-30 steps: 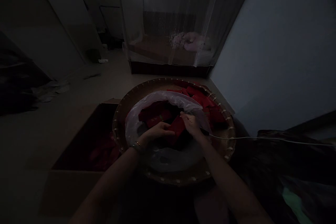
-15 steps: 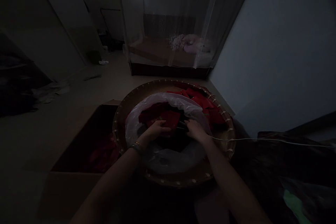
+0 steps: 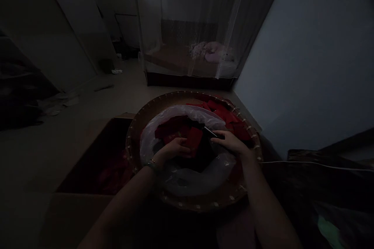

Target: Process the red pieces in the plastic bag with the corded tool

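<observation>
My left hand [image 3: 176, 147] is closed on a red piece [image 3: 193, 140], flat and stiff-looking, perhaps cloth or a packet. It is held over the opening of a whitish plastic bag [image 3: 154, 118], where more red pieces [image 3: 171, 126] lie. My right hand [image 3: 230, 141], to the right of the red piece, has its fingers closed around a slim tool with a pale, straight, blade-like edge [image 3: 210, 131]; its kind is unclear in the dim light. The bag sits inside a round woven bamboo tray [image 3: 137, 124]. Dark shadow hides the bag's inside.
Bright red pieces [image 3: 223, 112] are heaped at the tray's far right. A cardboard box [image 3: 87, 155] with reddish items stands at left. A white cord [image 3: 306, 164] runs off to the right. Beyond are a netted bed [image 3: 175, 54] and a pale wall [image 3: 312, 58].
My right hand has moved right, away from the red piece, with the slim tool. My left hand keeps the red piece, now turned a little.
</observation>
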Available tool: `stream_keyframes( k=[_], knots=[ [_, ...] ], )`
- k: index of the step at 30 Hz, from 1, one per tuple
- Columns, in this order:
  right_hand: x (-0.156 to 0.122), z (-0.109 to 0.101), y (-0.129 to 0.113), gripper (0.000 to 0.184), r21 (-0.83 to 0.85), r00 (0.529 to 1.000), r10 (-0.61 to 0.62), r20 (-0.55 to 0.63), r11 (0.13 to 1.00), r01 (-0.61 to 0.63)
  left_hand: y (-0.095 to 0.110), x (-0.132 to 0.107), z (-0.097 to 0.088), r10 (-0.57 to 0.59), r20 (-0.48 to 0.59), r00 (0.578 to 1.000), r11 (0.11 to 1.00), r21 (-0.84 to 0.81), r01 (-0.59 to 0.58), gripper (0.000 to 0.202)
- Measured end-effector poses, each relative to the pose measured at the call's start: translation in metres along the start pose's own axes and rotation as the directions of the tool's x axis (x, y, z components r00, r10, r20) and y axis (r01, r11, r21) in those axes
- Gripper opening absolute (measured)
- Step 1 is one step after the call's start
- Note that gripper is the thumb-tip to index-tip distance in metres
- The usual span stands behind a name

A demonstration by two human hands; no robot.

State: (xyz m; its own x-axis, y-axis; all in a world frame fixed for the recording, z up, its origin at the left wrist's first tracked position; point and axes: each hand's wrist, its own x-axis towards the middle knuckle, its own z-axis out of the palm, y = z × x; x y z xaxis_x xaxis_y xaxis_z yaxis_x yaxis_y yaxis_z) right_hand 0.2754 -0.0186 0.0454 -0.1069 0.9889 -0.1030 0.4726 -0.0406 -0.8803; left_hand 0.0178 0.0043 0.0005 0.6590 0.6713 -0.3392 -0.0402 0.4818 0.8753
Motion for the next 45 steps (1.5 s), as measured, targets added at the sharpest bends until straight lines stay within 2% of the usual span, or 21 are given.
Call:
stream_keyframes(
  k=[5,10,17,22,26,31,38,42,45],
  knots=[
    [0.001,0.012,-0.006,0.048,-0.047,0.999,-0.027,0.023,0.998,0.029,-0.002,-0.001,0.003,-0.037,0.06,0.997,0.994,0.105,0.031,0.049],
    [0.003,0.025,-0.014,0.033,-0.101,0.999,-0.025,-0.023,0.995,0.023,-0.007,0.001,0.003,-0.049,0.097,0.994,0.991,0.13,0.036,0.046],
    [0.008,0.026,-0.003,0.029,-0.159,0.991,-0.098,-0.088,0.984,0.084,-0.005,0.0,0.003,-0.103,0.103,0.989,0.982,0.169,0.084,0.041],
    [0.01,0.027,-0.001,0.029,-0.176,0.99,-0.113,-0.089,0.98,0.096,-0.003,-0.001,0.003,-0.138,0.099,0.985,0.974,0.196,0.116,0.039],
    [0.009,0.025,-0.001,0.032,-0.15,0.996,-0.065,-0.069,0.987,0.054,-0.003,-0.001,0.002,-0.143,0.095,0.985,0.972,0.2,0.122,0.042],
    [0.007,0.017,0.001,0.043,-0.067,0.999,0.024,0.027,0.997,-0.022,0.001,-0.004,0.004,-0.13,0.09,0.987,0.971,0.211,0.109,0.041],
    [0.001,0.016,-0.003,0.051,-0.027,0.998,0.06,0.006,0.998,-0.06,0.004,-0.006,0.005,-0.133,0.054,0.99,0.973,0.198,0.12,0.039],
    [-0.002,0.021,-0.007,0.052,-0.127,0.994,-0.036,0.099,0.991,0.049,0.003,-0.004,0.005,-0.123,0.075,0.99,0.976,0.19,0.107,0.041],
    [-0.003,0.025,-0.007,0.05,-0.271,0.987,-0.123,0.104,0.951,0.147,0.002,-0.004,0.006,-0.118,0.089,0.989,0.976,0.194,0.099,0.039]
  ],
)
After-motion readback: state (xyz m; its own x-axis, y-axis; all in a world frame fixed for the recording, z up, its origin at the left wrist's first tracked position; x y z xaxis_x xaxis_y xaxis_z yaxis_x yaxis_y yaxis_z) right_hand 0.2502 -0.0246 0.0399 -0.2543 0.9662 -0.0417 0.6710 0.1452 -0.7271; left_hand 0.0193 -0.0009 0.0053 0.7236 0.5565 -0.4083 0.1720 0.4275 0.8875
